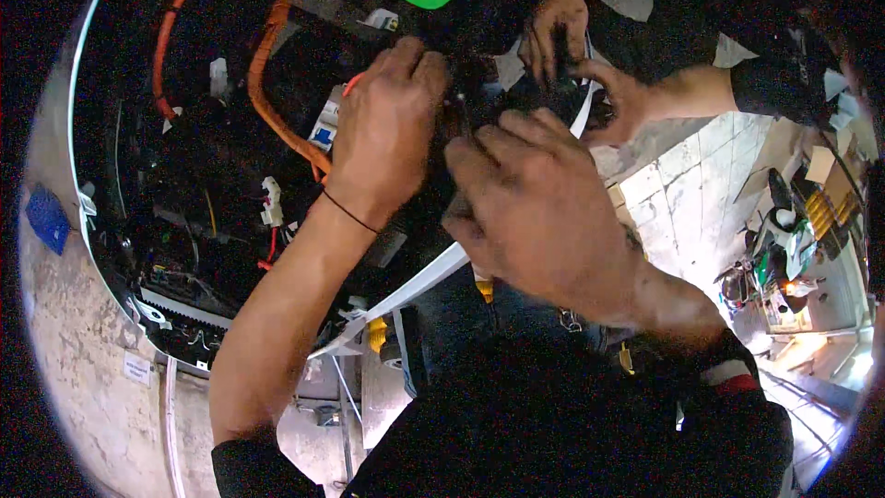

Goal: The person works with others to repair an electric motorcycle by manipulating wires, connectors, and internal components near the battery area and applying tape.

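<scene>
Hands crowd the middle of the head view, both over the dark, wire-filled compartment with a pale curved edge strip. Near the upper centre, the person's left hand is bent with its fingers turned down; the person's right hand, right of centre, is curled with its knuckles up. Their fingertips are lost in shadow, so I cannot tell whether either grips anything. Whatever they work on lies in the dark gap between them, at the upper centre, too dim to make out. Just left of the left hand sits a white connector block with a blue insert, and a thick orange corrugated cable runs down to that wrist. At the upper right, a co-worker's two hands, one higher and one lower, reach close in. To work well here, I would bring light into the gap, keep the left wrist from pressing on the cable, and time each movement with the co-worker.
</scene>
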A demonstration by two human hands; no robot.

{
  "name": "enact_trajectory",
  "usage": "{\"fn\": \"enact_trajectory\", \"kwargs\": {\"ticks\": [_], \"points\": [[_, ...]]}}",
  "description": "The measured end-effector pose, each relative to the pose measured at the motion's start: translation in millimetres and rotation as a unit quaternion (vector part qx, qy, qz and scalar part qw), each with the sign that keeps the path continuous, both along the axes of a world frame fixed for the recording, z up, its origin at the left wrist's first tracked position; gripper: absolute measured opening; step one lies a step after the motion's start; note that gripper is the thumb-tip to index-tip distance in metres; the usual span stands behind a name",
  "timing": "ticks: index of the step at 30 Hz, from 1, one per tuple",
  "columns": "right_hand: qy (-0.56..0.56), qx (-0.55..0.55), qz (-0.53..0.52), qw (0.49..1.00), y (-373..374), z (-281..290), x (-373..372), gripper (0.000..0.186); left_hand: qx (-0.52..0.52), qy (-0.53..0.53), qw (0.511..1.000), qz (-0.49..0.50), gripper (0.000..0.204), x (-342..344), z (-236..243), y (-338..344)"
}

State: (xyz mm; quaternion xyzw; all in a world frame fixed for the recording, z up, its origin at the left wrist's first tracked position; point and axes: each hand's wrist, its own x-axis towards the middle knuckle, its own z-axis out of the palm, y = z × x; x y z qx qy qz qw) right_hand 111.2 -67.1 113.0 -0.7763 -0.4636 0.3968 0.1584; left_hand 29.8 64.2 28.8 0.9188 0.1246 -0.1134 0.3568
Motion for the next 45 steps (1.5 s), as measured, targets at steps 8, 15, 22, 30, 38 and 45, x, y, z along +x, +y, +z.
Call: {"fn": "enact_trajectory", "kwargs": {"ticks": [8,15,22,30,38,45], "points": [[0.09,-0.025,-0.043,0.995,-1,-7,46,0.024,0.021,-0.008,1.0,-0.014,0.023,-11,-8,1],[0.337,-0.09,-0.069,0.935,-32,-80,125,0.027,0.017,-0.007,1.0,-0.016,0.036,3,4,-3],[0.252,-0.138,-0.075,0.955,-9,-62,106,0.033,0.013,-0.005,1.0,-0.015,0.035,0,0,-2],[-0.109,-0.086,0.058,0.989,24,19,-5,0.02,-0.01,0.01,0.999,-0.037,0.024,2,2,1],[0.033,-0.119,0.024,0.992,8,-2,45,0.026,0.01,-0.008,1.0,-0.02,0.025,-8,-6,3],[0.297,-0.143,-0.022,0.944,-17,-68,130,0.029,0.019,-0.011,1.0,-0.006,0.04,1,3,-2]]}}
